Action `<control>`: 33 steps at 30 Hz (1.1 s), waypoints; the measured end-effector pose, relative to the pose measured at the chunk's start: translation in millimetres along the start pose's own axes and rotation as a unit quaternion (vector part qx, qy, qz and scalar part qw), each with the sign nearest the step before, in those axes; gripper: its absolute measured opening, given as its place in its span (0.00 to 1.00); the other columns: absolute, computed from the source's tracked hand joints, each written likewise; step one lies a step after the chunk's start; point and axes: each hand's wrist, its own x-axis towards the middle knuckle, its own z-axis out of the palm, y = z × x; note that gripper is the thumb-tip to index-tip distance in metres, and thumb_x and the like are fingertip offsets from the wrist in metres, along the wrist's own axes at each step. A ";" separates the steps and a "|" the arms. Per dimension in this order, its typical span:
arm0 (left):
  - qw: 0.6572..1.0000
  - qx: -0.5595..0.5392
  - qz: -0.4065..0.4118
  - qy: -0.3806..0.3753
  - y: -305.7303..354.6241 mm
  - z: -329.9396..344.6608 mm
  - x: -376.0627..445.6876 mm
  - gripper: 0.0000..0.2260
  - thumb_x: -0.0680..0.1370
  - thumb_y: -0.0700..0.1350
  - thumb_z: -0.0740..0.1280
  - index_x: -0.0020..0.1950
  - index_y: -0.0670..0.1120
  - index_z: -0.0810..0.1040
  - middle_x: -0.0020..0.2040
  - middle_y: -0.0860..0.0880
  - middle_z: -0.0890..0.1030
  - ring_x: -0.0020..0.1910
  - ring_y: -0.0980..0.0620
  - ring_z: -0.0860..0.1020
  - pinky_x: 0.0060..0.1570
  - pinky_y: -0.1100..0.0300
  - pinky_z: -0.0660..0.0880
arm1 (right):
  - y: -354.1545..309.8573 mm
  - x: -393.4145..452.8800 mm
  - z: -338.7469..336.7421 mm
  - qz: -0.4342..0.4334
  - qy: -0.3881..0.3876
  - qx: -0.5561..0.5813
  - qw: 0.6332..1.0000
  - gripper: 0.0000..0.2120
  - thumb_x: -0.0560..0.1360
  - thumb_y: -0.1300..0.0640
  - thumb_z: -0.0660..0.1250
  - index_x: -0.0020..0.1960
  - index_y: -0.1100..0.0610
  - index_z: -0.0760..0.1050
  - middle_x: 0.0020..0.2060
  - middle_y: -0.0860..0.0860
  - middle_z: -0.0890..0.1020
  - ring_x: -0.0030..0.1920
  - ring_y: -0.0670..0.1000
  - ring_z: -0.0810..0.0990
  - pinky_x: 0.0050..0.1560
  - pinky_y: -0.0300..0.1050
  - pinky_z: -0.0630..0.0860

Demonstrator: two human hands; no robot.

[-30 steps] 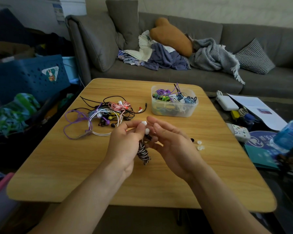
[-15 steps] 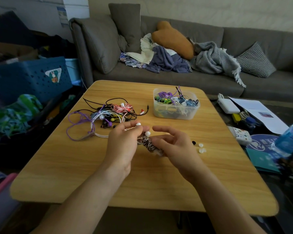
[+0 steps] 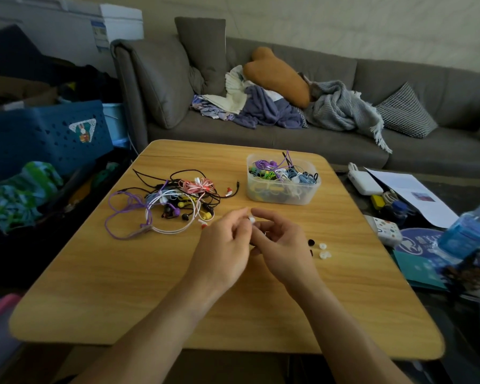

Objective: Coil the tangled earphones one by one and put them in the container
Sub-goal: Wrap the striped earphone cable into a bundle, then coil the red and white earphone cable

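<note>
Wooden table (image 3: pixel 122 286), tangled earphones (image 3: pixel 175 202) beside container (image 3: pixel 283 196), both hands (image 3: pixel 222 250) pinching white earbud (image 3: pixel 251 219).

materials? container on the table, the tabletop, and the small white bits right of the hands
Container: looks like translucent frosted plastic; the coiled cables show hazily through its wall. Tabletop: light wood-grain surface with a matte sheen and rounded corners, possibly laminate or veneer rather than solid wood; can't tell. White bits: probably soft silicone ear tips, small, ring-shaped and semi-translucent, but too small to be sure.
</note>
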 end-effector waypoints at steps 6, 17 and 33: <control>0.991 0.077 0.061 -0.094 -4.2 -2.0 4.7 0.23 0.83 0.52 0.57 0.76 0.51 0.58 0.68 0.47 0.75 0.68 0.52 0.73 0.66 0.56 0.69 | -6.2 13.4 -3.3 0.177 0.029 0.237 0.955 0.05 0.76 0.62 0.68 0.49 0.62 0.82 0.40 0.58 0.84 0.37 0.51 0.81 0.37 0.43 0.77; 0.943 0.298 0.098 0.112 -40.8 -44.8 57.3 0.11 0.76 0.44 0.68 0.57 0.44 0.78 0.57 0.46 0.74 0.62 0.45 0.67 0.61 0.49 0.70 | -69.1 144.1 -83.1 -0.031 0.225 -0.234 0.946 0.06 0.73 0.56 0.70 0.49 0.54 0.80 0.44 0.51 0.84 0.45 0.51 0.83 0.50 0.49 0.80; 0.931 0.363 -0.020 0.032 -64.6 -63.5 73.0 0.23 0.78 0.54 0.64 0.72 0.51 0.67 0.73 0.48 0.64 0.74 0.46 0.58 0.73 0.46 0.59 | -21.6 174.1 -62.9 -0.040 0.057 -0.521 0.851 0.15 0.85 0.58 0.49 0.52 0.66 0.69 0.48 0.66 0.77 0.52 0.63 0.76 0.47 0.52 0.68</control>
